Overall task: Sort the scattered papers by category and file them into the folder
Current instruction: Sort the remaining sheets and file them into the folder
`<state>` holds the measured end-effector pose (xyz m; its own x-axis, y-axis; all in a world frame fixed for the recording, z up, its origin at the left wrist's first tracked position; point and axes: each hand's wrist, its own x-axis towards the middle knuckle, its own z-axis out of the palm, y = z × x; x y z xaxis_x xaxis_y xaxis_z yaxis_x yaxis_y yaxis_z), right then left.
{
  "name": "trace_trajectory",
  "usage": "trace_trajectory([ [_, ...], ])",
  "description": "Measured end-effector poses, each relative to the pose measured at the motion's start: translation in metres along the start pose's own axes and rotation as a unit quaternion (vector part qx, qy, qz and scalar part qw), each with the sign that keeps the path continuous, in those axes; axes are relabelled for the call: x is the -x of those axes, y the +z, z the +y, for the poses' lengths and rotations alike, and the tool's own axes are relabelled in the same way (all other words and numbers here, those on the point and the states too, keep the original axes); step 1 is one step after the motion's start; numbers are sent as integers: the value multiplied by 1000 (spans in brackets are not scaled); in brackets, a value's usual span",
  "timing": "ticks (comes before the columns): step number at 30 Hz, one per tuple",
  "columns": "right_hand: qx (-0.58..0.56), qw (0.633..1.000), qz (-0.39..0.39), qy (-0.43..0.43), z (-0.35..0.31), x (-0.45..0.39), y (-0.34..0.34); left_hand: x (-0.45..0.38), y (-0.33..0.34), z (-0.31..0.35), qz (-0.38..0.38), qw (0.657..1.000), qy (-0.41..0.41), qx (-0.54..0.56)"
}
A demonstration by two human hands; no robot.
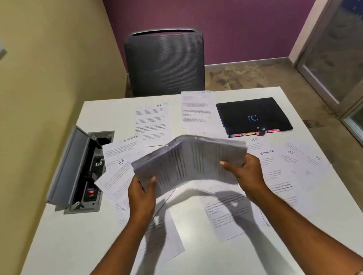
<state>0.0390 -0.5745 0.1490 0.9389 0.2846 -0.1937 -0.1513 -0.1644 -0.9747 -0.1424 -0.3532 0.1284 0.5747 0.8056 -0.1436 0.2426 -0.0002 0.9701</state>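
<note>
I hold a stack of printed papers (189, 159) above the middle of the white table (76, 253); the stack arches upward between my hands. My left hand (142, 191) grips its left edge and my right hand (246, 170) grips its right edge, thumbs on top. Several loose sheets lie scattered around: one marked HR (154, 124) at the back, one marked SPORTS (121, 149) at the left, another SPORTS sheet (270, 163) at the right. A black folder (253, 116) with coloured tabs lies shut at the back right.
An open cable box (81, 170) with sockets is sunk into the table's left side, its lid raised. A dark mesh chair (165, 62) stands behind the far edge. A yellow wall runs along the left and a glass partition (348, 48) at the right.
</note>
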Motion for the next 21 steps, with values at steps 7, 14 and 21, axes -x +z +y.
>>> trace_trajectory([
  [7, 71, 996, 15, 56, 84, 30, 2, 25, 3, -49, -18, 997, -24, -66],
  [14, 122, 989, 34, 78, 107, 42, 4, 22, 2, -61, -7, 993, -56, -104],
  [21, 202, 976, 14, 83, 119, 41, 5, 24, -6, -70, -14, 985, -108, -133],
])
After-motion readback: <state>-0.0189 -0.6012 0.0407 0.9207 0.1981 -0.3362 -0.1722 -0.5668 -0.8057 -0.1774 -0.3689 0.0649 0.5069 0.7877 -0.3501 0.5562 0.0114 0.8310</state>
